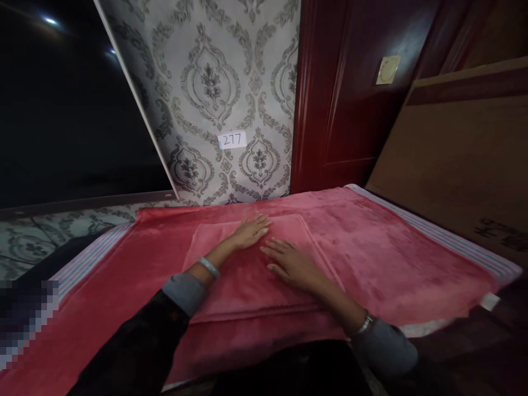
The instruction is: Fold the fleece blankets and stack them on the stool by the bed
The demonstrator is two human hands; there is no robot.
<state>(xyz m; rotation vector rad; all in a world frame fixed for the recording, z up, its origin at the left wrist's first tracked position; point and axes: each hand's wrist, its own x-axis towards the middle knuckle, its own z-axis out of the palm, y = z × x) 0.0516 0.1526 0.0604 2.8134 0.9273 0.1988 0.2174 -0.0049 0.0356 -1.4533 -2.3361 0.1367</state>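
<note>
So on the far left there's a big dark screen (pixel 74 104) with a couple of light reflections on it. Below it, a striped sheet (pixel 88 256) pokes out from under a red-pink blanket (pixel 119 275) that's spread across most of the surface. The folded cloth (pixel 256 280), also pink, lies on top of the blanket around the middle, pretty flat, with its layered edge facing the person.

The left hand (pixel 250 231) is open, palm down on the upper part of the cloth, fingers out straight and gripping nothing. There's a bracelet (pixel 209 267) on that wrist. Just above, a paper label (pixel 232 139) reading "277" sits on the patterned wallpaper (pixel 210 82).

The right hand (pixel 291 263) is a bit blurry but also open, palm down on the cloth near the left one, fingers a little spread, nothing grasped. That wrist has a bangle (pixel 365 322).

Further right is a dark red panel (pixel 350 99) with a pale round-faced plate (pixel 388 70) on it. Last up, a brown cardboard box (pixel 457 148) leans at a slant, dark print down low; can't see what's inside.
</note>
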